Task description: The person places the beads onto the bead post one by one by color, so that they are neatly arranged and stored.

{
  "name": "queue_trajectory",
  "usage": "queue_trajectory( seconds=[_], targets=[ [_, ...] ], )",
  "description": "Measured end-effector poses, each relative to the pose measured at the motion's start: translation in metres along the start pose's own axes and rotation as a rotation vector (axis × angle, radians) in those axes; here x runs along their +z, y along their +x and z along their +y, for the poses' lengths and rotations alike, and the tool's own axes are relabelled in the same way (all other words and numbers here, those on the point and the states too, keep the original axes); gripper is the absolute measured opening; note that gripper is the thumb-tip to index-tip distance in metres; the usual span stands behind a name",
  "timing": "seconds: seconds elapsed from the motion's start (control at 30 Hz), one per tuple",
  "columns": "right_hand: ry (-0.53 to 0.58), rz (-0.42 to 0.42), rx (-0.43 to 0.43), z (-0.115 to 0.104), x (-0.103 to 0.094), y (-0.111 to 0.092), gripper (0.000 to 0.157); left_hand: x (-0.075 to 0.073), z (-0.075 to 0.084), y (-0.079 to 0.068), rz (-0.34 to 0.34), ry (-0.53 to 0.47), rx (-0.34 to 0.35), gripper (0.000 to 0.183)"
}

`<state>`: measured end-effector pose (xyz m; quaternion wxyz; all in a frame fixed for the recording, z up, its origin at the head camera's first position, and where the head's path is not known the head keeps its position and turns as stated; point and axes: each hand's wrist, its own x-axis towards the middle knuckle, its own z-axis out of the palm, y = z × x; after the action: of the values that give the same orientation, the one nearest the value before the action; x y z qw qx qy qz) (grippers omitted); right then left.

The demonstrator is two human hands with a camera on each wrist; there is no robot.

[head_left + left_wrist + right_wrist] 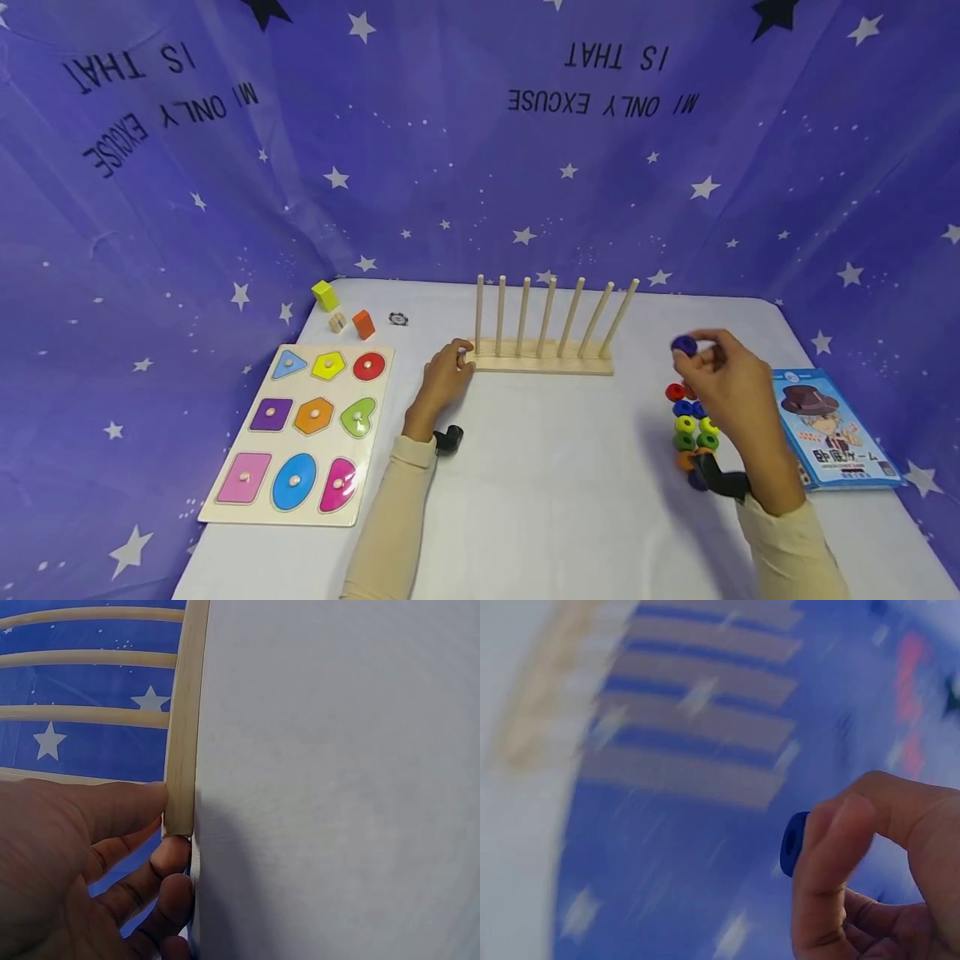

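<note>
A wooden peg stand (540, 363) with several upright rods is at the back middle of the table. My left hand (444, 379) holds its left end. In the left wrist view, the thumb presses the side of the base (184, 742) and curled fingertips sit against its end. My right hand (723, 379) is raised off to the right, pinching a dark blue bead (684, 346) between thumb and fingers. The hole in that bead (793, 844) shows in the right wrist view. Below this hand lie two rows of coloured beads (684, 425), partly covered by the wrist.
At the left lies a shape puzzle board (307, 433) with knobbed pieces. Behind it are a yellow block (325, 296), an orange block (363, 325) and a small round token (398, 318). A blue game box (836, 433) lies at the right. Purple star cloth (480, 167) hangs behind the table.
</note>
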<state>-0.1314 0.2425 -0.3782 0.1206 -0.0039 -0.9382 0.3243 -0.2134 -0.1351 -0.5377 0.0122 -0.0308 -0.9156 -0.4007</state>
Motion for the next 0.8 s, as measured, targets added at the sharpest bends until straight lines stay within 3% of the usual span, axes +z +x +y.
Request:
queue_trajectory(
  seconds=[0.17, 0.3, 0.5, 0.8],
  targets=[
    [0.161, -0.103, -0.21, -0.095, 0.033, 0.054, 0.038, -0.003, 0.0, 0.0, 0.006, 0.013, -0.019, 0.032],
    [0.243, -0.244, -0.241, -0.145, 0.066, 0.08, 0.039, -0.003, 0.003, -0.004, 0.015, 0.026, 0.007, 0.033],
    [0.209, -0.357, -0.23, -0.175, 0.104, 0.099, 0.039, 0.002, 0.003, -0.007, 0.002, 0.047, 0.027, 0.034],
    [0.184, -0.429, -0.207, -0.191, 0.127, 0.104, 0.041, -0.004, -0.001, -0.007, 0.004, 0.037, -0.007, 0.035]
  ],
)
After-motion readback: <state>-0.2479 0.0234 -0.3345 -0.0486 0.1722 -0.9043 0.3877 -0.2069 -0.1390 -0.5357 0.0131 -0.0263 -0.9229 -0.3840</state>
